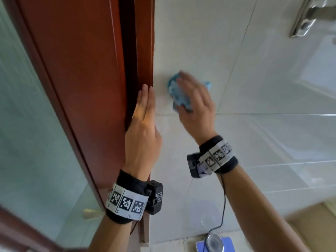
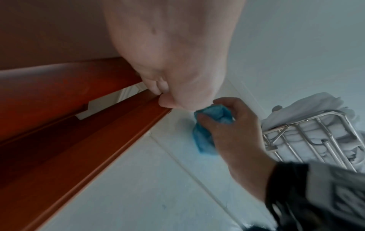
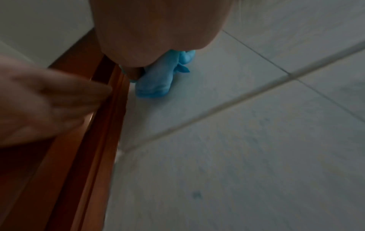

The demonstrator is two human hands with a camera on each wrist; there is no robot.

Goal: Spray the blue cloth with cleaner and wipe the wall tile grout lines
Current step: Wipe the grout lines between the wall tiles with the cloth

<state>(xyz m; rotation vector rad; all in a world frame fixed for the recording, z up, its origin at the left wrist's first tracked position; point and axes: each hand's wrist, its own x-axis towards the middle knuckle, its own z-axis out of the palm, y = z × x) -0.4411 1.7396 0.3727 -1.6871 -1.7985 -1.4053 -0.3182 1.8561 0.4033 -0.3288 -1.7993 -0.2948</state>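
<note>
head: bright, glare on wall tiles [image 1: 272,142], right hand [image 1: 195,99] motion-blurred | wrist views: dim, soft, edges warped

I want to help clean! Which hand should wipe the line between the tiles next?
The right hand: it already grips the blue cloth against the wall, just above the grout line. The left hand rests flat on the door frame.

Door frame [image 1: 143,51] bounds bare wall tile [image 1: 272,142] leftward; metal rack [image 1: 307,15] above.
</note>
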